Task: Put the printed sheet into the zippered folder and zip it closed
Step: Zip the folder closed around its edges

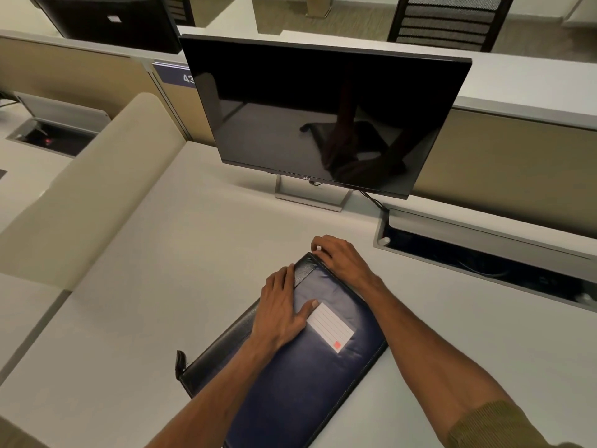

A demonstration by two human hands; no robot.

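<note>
A dark blue zippered folder (290, 376) with black edging lies flat and slanted on the white desk (129, 286), with a white lined label card (331, 326) on its cover. My left hand (279, 310) lies flat on the folder's left side, fingers spread, thumb touching the card. My right hand (339, 257) is at the folder's far corner, fingertips pinched at the zip edge there; whatever small part they pinch is hidden. A black pull tab (180, 362) sticks out at the folder's near left corner. No printed sheet is in sight.
A dark monitor (323, 114) on a silver stand (310, 195) sits behind the folder. An open cable tray (484, 253) runs along the desk's right rear. A beige divider (90, 195) borders the left side.
</note>
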